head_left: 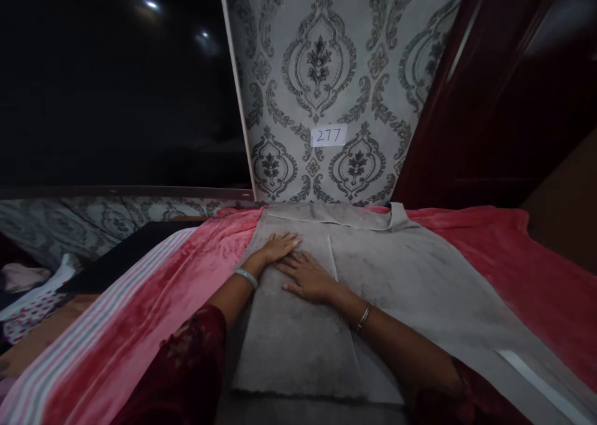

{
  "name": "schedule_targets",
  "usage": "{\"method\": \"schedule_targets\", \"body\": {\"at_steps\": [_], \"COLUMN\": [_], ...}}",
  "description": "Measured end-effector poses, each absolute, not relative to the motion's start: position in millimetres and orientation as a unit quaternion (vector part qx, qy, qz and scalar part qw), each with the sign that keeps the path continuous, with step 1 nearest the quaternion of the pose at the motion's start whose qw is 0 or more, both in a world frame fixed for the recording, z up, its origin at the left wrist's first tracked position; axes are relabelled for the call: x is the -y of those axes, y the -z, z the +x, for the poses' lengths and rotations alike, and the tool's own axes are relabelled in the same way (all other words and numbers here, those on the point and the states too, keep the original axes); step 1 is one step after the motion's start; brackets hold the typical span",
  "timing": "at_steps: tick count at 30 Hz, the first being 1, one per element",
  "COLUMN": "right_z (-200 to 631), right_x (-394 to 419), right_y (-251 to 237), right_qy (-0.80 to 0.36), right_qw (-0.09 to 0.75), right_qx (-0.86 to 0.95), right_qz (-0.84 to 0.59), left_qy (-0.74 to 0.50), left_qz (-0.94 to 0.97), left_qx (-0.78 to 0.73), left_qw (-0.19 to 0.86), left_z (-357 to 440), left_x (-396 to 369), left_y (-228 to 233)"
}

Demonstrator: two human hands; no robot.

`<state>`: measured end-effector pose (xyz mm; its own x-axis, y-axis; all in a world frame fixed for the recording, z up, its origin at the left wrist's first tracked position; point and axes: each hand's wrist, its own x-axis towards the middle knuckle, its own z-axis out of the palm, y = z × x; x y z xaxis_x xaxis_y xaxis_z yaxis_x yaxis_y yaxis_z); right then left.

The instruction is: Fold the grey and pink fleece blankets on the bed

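Note:
A grey plush cloth lies spread before me, with a folded-over panel along its left side. My left hand rests flat on that panel, fingers stretched to the right. Just nearer to me, my right hand presses flat on the same panel, its fingers spread and pointing left. The fingertips of both hands come close together. Neither hand holds anything. At the far end the cloth's edge is turned up in a narrow, uneven fold.
Under the grey cloth lies a red and pink blanket with a striped border. A white strip lies at the right. Behind stand a patterned wall with a paper label, a large black screen and dark red furniture. Fabrics lie at far left.

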<state>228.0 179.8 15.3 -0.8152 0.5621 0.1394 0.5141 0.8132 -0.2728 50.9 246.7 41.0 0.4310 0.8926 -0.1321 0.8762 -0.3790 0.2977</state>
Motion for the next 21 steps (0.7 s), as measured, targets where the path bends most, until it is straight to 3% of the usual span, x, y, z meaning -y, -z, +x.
{"method": "schedule_targets", "body": {"at_steps": [9, 17, 21], "right_z": [242, 290, 302], "right_x": [-148, -24, -42], "right_y": [-15, -25, -40], "right_qy": [-0.145, -0.300, -0.390], "right_qw": [0.068, 0.042, 0.081], "right_qx": [0.959, 0.948, 0.908], "right_qz": [-0.235, -0.092, -0.128], "left_qy": [-0.050, -0.010, -0.001], "left_qz": [0.839, 0.851, 0.845], "left_qx": [-0.520, -0.515, -0.529], "left_qw": [0.152, 0.106, 0.080], "left_z": [42, 49, 58], "left_x": [-250, -246, -226], "left_y": [-17, -25, -43]}}
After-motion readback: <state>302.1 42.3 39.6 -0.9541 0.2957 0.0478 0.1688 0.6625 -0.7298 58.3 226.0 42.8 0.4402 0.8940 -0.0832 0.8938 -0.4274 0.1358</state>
